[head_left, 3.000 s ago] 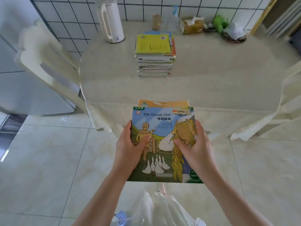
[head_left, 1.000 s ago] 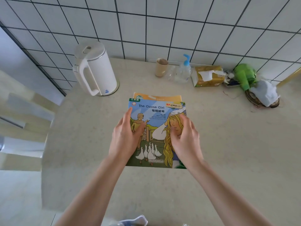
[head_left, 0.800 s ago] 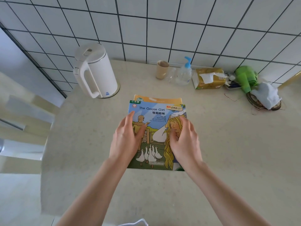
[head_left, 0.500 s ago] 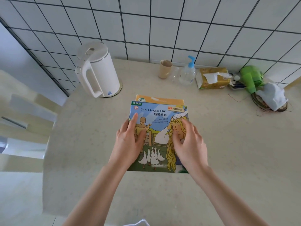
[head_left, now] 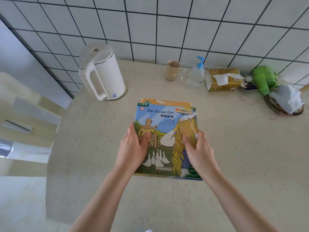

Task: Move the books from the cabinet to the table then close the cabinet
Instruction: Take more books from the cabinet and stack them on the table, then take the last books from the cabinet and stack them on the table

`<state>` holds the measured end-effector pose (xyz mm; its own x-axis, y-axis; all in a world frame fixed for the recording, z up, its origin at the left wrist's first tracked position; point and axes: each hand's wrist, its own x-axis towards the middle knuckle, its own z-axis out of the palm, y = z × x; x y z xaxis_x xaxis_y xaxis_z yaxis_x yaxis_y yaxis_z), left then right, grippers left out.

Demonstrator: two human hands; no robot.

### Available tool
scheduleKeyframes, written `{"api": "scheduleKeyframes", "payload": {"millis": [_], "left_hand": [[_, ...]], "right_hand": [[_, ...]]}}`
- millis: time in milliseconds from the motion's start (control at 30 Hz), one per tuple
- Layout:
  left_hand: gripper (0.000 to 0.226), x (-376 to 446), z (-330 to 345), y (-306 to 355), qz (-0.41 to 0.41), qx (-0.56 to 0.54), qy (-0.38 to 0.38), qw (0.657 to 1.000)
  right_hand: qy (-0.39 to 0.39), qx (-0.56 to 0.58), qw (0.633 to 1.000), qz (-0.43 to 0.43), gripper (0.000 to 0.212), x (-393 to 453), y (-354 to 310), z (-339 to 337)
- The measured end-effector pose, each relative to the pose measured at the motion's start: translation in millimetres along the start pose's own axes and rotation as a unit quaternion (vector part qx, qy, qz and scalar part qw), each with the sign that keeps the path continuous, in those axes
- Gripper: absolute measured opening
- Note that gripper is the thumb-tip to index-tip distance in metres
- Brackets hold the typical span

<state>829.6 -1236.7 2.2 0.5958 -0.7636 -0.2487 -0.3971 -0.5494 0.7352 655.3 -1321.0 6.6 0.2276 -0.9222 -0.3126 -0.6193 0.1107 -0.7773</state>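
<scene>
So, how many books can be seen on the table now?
2 visible: The Goose Girl book on top, held by both hands, and an orange book peeking out behind it. More may be hidden underneath.

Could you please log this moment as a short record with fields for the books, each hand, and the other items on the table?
books: The Goose Girl book on top, an orange book showing beneath its far edge
left hand: grips the left side, thumb on the cover
right hand: grips the right side, thumb on the cover
table: beige
others: white kettle, cup, pump bottle, tissue pack
</scene>
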Motion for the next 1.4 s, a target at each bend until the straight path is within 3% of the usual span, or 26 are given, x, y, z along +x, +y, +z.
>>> {"api": "scheduleKeyframes", "payload": {"millis": [133,300,400,500,567,733,900,1067,1400], "left_hand": [[0.068,-7.4,1.9,1.5,-0.015,-0.005,0.01,1.0],[0.074,-7.4,1.2,0.4,-0.01,0.037,0.002,0.999],[0.063,-5.4,-0.6,-3.2,-0.021,-0.023,0.014,0.999],[0.032,-12.4,-6.1,-9.7,-0.028,-0.083,0.027,0.996],[0.035,-20.6,-11.2,-13.7,-0.02,-0.083,0.027,0.996],[0.051,-45.9,-17.1,-17.8,0.099,0.106,0.066,0.987],[0.039,-64.3,-11.5,-2.1,0.248,0.106,0.118,0.956],[0.033,-77.0,-3.8,3.5,0.311,0.07,0.08,0.944],[0.032,-127.6,0.3,-36.3,0.425,0.075,-0.107,0.896]], "right_hand": [[0.024,-0.018,0.999,-0.02,0.024,-2.9,2.7,5.1],[0.02,-0.031,0.999,0.003,0.041,-3.2,0.9,2.0],[0.001,-0.008,1.0,0.0,0.025,-1.4,1.2,-5.7],[-0.006,-0.005,1.0,-0.008,0.023,-4.8,3.0,-14.8],[-0.005,-0.018,0.999,-0.026,0.02,-11.3,5.6,-21.5],[0.013,-0.048,0.995,-0.083,0.033,-35.3,11.8,-33.6],[0.041,-0.099,0.983,-0.149,0.042,-65.8,18.6,-36.8],[0.074,-0.116,0.981,-0.135,0.046,-97.1,29.8,-33.6],[0.211,-0.096,0.972,-0.025,0.039,-200.7,52.8,12.1]]}}
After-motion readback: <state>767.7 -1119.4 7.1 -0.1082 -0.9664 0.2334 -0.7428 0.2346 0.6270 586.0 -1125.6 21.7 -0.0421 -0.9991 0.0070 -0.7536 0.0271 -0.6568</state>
